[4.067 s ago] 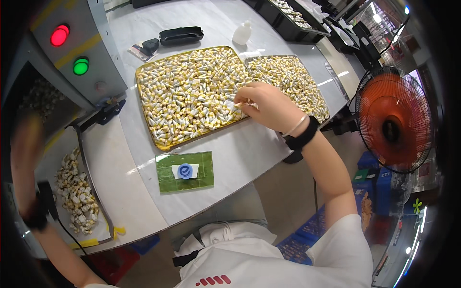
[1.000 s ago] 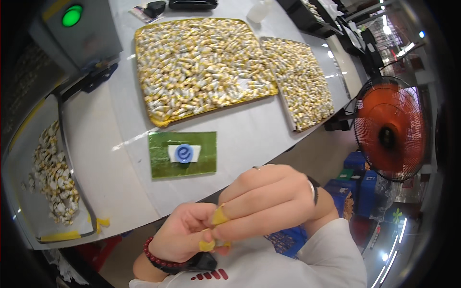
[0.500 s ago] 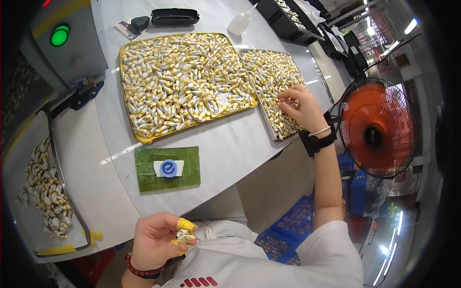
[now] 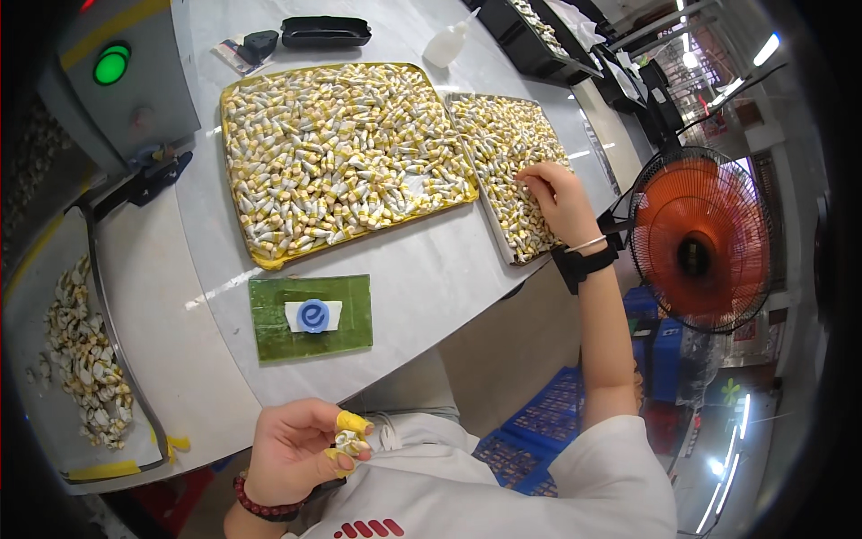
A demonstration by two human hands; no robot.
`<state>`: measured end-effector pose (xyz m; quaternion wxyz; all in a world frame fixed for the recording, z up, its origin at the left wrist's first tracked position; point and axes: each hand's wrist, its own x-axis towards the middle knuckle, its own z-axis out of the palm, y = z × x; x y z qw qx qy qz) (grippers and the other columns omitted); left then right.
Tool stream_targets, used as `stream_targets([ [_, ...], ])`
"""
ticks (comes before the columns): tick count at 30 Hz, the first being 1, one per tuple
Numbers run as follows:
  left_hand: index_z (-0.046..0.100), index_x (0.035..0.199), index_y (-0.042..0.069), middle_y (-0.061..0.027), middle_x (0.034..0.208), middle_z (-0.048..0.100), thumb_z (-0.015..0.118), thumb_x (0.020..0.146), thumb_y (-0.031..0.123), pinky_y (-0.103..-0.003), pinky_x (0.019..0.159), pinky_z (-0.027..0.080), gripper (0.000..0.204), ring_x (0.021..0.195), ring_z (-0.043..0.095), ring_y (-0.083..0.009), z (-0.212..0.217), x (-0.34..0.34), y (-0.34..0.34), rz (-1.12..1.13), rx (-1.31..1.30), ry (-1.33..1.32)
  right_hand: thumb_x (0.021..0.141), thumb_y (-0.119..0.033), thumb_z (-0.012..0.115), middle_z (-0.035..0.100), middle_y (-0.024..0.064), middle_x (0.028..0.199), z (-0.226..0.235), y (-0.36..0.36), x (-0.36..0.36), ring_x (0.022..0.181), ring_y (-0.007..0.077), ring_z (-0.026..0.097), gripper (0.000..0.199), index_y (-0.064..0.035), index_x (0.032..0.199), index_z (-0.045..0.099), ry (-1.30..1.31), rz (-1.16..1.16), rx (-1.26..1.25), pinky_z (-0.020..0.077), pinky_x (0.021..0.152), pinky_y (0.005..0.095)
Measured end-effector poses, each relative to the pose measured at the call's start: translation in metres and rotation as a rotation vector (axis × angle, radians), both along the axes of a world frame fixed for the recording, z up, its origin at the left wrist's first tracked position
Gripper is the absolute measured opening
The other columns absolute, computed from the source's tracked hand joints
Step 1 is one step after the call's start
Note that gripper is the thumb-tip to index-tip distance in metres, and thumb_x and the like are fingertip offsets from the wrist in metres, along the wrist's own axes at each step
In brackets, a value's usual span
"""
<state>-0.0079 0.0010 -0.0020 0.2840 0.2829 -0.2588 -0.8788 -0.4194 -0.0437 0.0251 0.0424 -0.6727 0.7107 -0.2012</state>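
My left hand (image 4: 289, 454) is low in front of my body, with yellow coverings on the thumb and forefinger tips. Those two fingers pinch a small white-and-yellow piece (image 4: 349, 440). My right hand (image 4: 566, 207) hovers at the right-hand tray (image 4: 499, 235), which is filled with many similar little pieces. Its fingers are bent and drawn together, and whatever may be between the tips is hidden. To the left of that tray lies a larger yellow-edged tray (image 4: 269, 262), covered with small cone-shaped white-and-yellow pieces.
A green mat (image 4: 269, 341) carries a white block with a blue disc (image 4: 312, 315). A grey machine (image 4: 148, 81) with a green button stands left, above a bin of loose pieces (image 4: 85, 359). Behind are a black tray (image 4: 326, 32) and squeeze bottle (image 4: 445, 45). An orange fan (image 4: 700, 238) stands right.
My right hand has shifted slightly at the right-hand tray, its fingers drawn closer together; a piece seen by its fingers before no longer shows. My left hand keeps its pinch almost unmoved.
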Motion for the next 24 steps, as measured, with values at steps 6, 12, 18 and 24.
stream_targets([
  [6,0.059,0.090,-0.008,-0.0151,0.083,0.065,0.081,0.069,0.026,-0.031,0.066,0.054,0.045,0.073,0.066,-0.0214,0.002,0.005,0.000,0.015,0.023,0.042,0.079,0.001,0.062,0.064,0.0067,0.082,0.036,0.017,0.047,0.069,0.0114,0.059,0.016,-0.0014,0.095,0.066,-0.260,0.033,-0.005,0.0463,0.061,0.0225],
  [12,0.057,0.108,-0.008,-0.0129,0.101,0.062,0.067,0.077,-0.005,-0.032,0.085,0.049,0.032,0.092,0.062,-0.0179,-0.009,0.009,-0.002,-0.097,0.010,0.296,0.072,-0.003,0.069,0.062,0.0072,0.075,0.035,0.009,0.153,0.066,0.0210,0.060,0.020,-0.0053,0.092,0.068,-0.169,0.551,0.007,0.0479,0.059,0.0304],
  [18,0.062,0.092,-0.009,-0.0170,0.081,0.065,0.080,0.070,0.029,-0.030,0.065,0.053,0.047,0.073,0.064,-0.0202,0.007,0.007,0.006,0.076,-0.034,0.142,0.075,-0.007,0.064,0.054,0.0079,0.071,0.016,-0.015,0.201,0.069,0.0249,0.055,0.009,-0.0040,0.078,0.056,-0.143,0.764,0.086,0.0459,0.062,0.0341],
  [24,0.062,0.088,-0.007,-0.0141,0.072,0.064,0.079,0.069,0.035,-0.030,0.063,0.053,0.049,0.069,0.064,-0.0202,0.007,0.018,0.010,0.224,-0.060,0.072,0.067,-0.008,0.058,0.050,0.0070,0.073,0.011,-0.021,0.207,0.071,0.0223,0.051,0.012,-0.0029,0.075,0.051,0.152,0.893,0.063,0.0461,0.065,0.0302],
])
